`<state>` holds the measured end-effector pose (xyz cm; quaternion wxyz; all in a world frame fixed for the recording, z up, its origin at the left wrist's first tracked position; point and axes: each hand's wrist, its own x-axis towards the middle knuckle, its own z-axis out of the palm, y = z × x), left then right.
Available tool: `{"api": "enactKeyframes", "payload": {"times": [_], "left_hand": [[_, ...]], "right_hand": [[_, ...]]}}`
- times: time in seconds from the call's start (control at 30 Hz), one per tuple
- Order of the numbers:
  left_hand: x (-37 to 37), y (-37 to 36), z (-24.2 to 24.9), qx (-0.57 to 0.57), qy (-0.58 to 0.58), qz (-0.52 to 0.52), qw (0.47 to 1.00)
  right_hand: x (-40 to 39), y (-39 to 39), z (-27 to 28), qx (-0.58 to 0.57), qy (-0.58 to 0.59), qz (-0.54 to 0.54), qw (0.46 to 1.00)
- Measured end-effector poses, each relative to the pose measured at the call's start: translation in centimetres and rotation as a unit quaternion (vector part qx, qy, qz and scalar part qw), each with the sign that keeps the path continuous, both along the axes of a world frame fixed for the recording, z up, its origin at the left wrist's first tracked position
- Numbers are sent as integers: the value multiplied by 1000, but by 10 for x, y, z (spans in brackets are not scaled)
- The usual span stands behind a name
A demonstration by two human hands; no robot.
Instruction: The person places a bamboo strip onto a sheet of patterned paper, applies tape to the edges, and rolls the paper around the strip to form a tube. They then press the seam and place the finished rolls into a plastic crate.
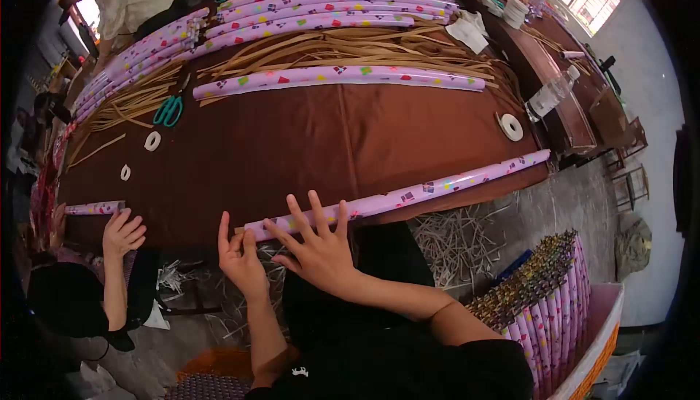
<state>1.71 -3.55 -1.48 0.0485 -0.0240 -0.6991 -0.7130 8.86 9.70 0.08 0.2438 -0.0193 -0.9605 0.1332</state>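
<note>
A long pink patterned roll (437, 187) lies along the near edge of the brown-covered table (277, 145). My right hand (317, 250) rests over its left part, palm down with the fingers spread. At the roll's left end is my left hand (244, 260), its thumb near the tip of the roll and its index finger stretched out; nothing is gripped in it. Farther back, another pink roll (343, 76) lies in front of brown strips (292, 53). A white tape ring (511, 127) sits at the right.
Teal-handled scissors (168, 110) and two white rings (152, 141) lie at the left. A bottle (552, 95) stands at the right edge. Co-workers' hands (122, 234) are at the left and far side. A box (599, 342) of rolls stands at lower right.
</note>
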Motion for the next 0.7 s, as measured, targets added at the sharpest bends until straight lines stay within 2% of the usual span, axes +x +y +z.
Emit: {"api": "enactKeyframes", "payload": {"times": [0.23, 0.4, 0.43, 0.6, 0.7], "left_hand": [[1, 0, 0, 37, -10, 14, 999], [-1, 0, -6, 56, 4, 2, 998], [0, 1, -2, 34, -9, 16, 999], [-1, 3, 1, 37, -3, 10, 999], [-2, 1, -3, 34, 8, 6, 999]], "right_hand": [[34, 51, -3, 73, -18, -81, 994], [76, 118, -15, 122, -66, -200, 970], [84, 133, -21, 127, -39, -217, 967], [119, 211, -40, 203, 8, -346, 916], [137, 254, -40, 183, 32, -429, 884]]}}
